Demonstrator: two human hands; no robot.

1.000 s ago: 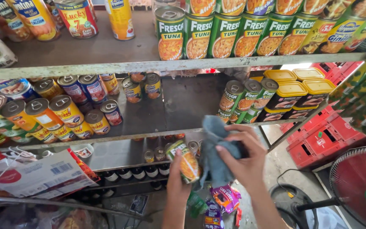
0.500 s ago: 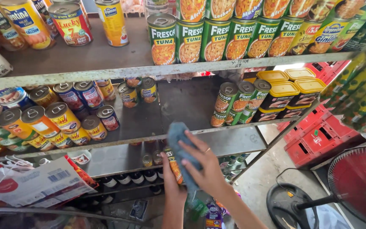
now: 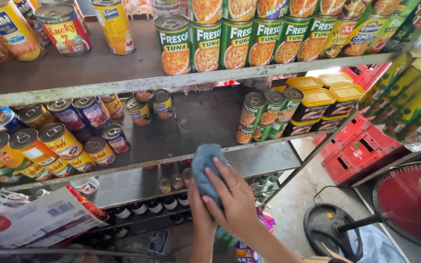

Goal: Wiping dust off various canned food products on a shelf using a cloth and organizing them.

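Both hands [image 3: 230,202] raised the blue cloth [image 3: 206,168] to the shelf edge [image 3: 171,159].

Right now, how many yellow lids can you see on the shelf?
4 yellow lids, all at the right end of the middle shelf: two in front, two behind. Others may hide underneath.

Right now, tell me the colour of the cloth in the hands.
Blue-grey cloth, plain; head view shows it.
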